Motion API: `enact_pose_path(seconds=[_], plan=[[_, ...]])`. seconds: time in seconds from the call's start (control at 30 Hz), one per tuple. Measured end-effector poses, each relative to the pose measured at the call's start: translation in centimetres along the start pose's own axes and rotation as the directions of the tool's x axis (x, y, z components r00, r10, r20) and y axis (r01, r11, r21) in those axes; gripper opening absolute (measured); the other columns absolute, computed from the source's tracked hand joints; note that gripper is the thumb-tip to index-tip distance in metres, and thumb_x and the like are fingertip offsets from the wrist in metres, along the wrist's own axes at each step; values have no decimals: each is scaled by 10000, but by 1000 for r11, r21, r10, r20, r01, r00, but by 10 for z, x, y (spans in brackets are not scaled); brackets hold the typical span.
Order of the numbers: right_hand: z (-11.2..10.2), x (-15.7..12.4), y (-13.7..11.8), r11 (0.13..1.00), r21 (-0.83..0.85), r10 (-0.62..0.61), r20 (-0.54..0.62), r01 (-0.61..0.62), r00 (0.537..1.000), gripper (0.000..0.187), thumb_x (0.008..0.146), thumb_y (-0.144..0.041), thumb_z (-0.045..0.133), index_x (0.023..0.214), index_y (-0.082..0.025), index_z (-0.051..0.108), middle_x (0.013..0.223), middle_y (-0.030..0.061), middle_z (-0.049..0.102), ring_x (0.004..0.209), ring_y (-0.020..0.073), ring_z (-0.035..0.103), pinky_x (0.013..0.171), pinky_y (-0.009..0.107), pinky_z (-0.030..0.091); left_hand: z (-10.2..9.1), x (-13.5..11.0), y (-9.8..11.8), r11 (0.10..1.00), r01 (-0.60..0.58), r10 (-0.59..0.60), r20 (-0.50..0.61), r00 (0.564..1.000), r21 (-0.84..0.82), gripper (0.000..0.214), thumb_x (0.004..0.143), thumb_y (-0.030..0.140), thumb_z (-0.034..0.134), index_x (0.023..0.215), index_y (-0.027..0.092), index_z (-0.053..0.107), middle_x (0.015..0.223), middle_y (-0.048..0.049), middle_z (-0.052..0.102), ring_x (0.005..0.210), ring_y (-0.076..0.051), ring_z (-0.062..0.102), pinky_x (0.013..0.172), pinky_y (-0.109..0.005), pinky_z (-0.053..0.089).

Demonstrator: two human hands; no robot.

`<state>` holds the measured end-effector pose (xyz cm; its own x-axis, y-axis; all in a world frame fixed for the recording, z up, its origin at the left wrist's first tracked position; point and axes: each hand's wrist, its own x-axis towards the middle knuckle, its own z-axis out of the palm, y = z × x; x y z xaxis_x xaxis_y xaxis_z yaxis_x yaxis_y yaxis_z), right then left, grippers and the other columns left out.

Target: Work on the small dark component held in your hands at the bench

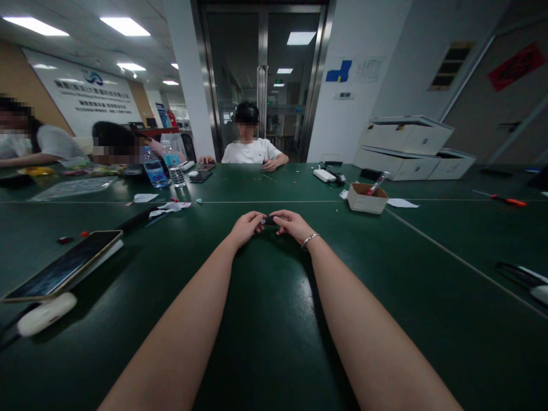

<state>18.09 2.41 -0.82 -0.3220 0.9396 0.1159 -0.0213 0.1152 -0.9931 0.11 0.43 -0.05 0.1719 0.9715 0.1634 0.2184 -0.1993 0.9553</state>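
Both my arms reach out over the dark green table (265,342). A small black object (269,220) with a shiny end spans the gap between my fingertips; it is too small for me to name its kind. My left hand (248,227) is closed, pinching the shiny end at the left. From the other side my right hand (294,226), with a silver bracelet at the wrist, pinches the black end between thumb and fingers. The fingers hide part of the object.
Left lie a phone (64,265), a white rounded device (47,315) and paper scraps (171,208). Two water bottles (156,168) stand behind. A small box (367,198) holding a tool, a screwdriver (507,200) and white boxes (398,162) are right. A person (248,149) sits opposite; others sit left.
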Motion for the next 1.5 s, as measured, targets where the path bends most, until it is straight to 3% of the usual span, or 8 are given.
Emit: enact_pose_path(seconds=[0.43,0.53,0.67,0.8,1.0,1.2,1.37,1.5], plan=[[4,-2,-6,998,25,55,-20,-55,998,207,841,-292,577,734,-114,573,474,8,580,385,67,513,419,161,440,-5,-3,-2,986,-99,100,0,995,-132,294,570,239,759,809,138,622,812,-44,659,764,-153,619,806,-349,465],[3,-6,-10,998,43,46,7,-46,999,103,788,-213,615,838,-131,578,561,-12,602,386,57,508,431,174,461,-5,-4,0,985,-95,93,-21,995,-144,308,557,254,768,805,139,626,796,-37,657,756,-148,612,811,-346,458],[3,-10,-14,993,118,-3,-13,5,1000,520,670,-97,673,1126,-268,491,846,-39,642,435,48,536,487,222,524,-6,-2,-2,986,-85,78,-53,996,-145,326,570,289,762,828,144,625,761,-29,648,714,-138,594,744,-320,455],[6,-5,-12,997,-46,62,-42,-64,997,202,838,-295,536,986,-159,560,625,-12,599,379,56,478,417,196,479,-6,-1,-3,986,-88,83,-35,996,-141,344,583,287,752,867,142,624,753,-29,645,697,-132,585,683,-287,436],[4,-7,-15,999,30,13,-20,-12,1000,498,759,-171,579,1225,-278,438,862,-15,633,416,45,514,432,198,497,-5,-2,-2,986,-68,63,-35,997,-149,295,611,266,719,860,141,622,688,-16,632,640,-119,571,640,-271,418],[4,-6,-16,995,-73,70,-5,-70,998,254,837,-308,523,1028,-142,549,645,14,614,375,56,457,377,181,439,-6,-3,1,986,-67,63,-30,998,-151,299,604,271,727,854,142,627,708,-26,644,653,-127,583,649,-281,429],[4,-12,-18,999,35,2,-32,-1,999,701,641,-140,693,1242,-312,376,875,-37,596,451,45,521,432,190,486,-6,-5,3,986,-54,48,-43,998,-161,278,604,278,726,828,142,632,701,-28,645,670,-136,593,661,-288,433],[9,-9,-19,994,-60,88,-73,-92,993,419,797,-348,591,1172,-201,475,659,-27,560,409,63,474,368,174,426,-6,-5,4,984,-60,53,-44,998,-165,285,601,284,731,828,140,636,718,-35,651,686,-142,601,680,-299,440]])
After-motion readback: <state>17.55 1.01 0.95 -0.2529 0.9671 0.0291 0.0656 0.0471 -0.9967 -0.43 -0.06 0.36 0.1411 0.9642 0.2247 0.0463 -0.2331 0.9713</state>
